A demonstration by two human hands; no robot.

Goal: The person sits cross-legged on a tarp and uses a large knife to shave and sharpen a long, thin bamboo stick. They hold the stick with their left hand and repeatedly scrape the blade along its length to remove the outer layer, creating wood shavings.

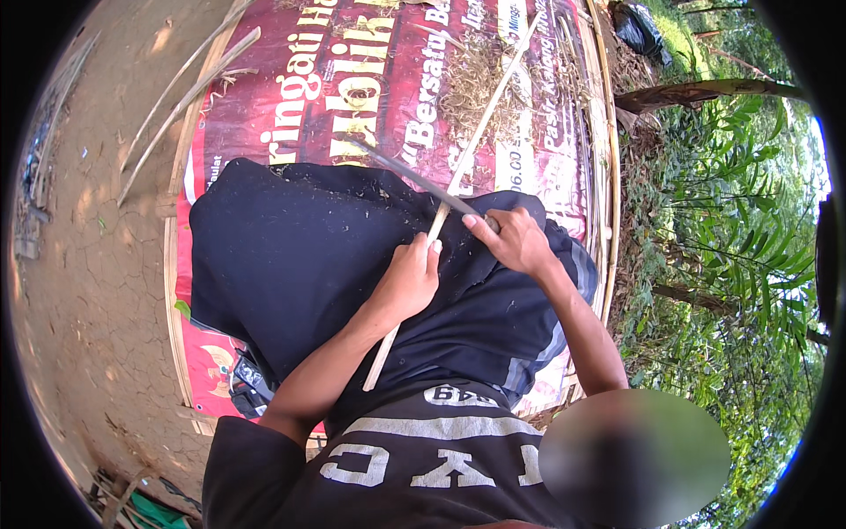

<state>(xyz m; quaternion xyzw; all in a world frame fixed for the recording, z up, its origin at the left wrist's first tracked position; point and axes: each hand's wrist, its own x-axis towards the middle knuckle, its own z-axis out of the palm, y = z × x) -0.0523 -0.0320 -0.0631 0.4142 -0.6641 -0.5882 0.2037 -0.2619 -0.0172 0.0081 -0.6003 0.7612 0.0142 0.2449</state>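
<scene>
My left hand (409,277) is closed round a long pale bamboo strip (486,125). The strip slants from near my waist up to the far right, over the dark cloth (291,238) on my lap. In my right hand (518,240) is the handle of a knife (414,175), mostly hidden by the fingers. Its long, narrow blade points to the far left and crosses the strip just beyond my left hand, apparently against it.
Beneath me a red printed banner (229,132) covers a bamboo-edged platform. Thin shavings (480,84) lie on its far side. Loose bamboo strips (189,97) lean at the left edge, above bare soil (97,256). A black device (251,385) lies by my left elbow; plants (740,212) grow on the right.
</scene>
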